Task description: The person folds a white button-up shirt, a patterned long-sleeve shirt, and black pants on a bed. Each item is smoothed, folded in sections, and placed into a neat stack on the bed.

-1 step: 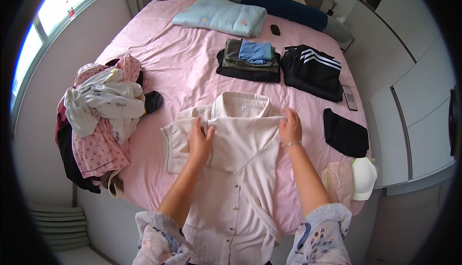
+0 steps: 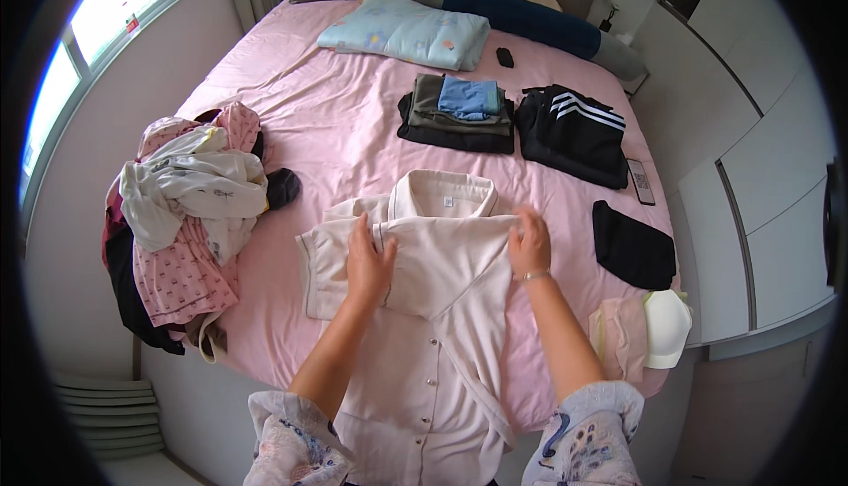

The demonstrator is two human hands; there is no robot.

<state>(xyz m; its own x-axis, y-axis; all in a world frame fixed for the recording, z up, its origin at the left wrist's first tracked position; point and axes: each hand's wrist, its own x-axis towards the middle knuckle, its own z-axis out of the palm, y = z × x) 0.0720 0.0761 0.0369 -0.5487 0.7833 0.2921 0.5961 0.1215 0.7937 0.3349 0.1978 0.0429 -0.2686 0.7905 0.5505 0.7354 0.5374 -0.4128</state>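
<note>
Shifted slightly inward, the right hand (image 2: 529, 246) is at the shoulder of the shirt (image 2: 424, 314), its grip unclear; the left hand (image 2: 370, 263) rests unclenched, thumb apart.

No lettering is readable: the neck label (image 2: 449, 202) in the shirt (image 2: 446, 261) is too small.

Shirt (image 2: 424, 309) bottom cut off by lower edge; right hand (image 2: 530, 246) blurred; collar label (image 2: 449, 202) illegible.
</note>
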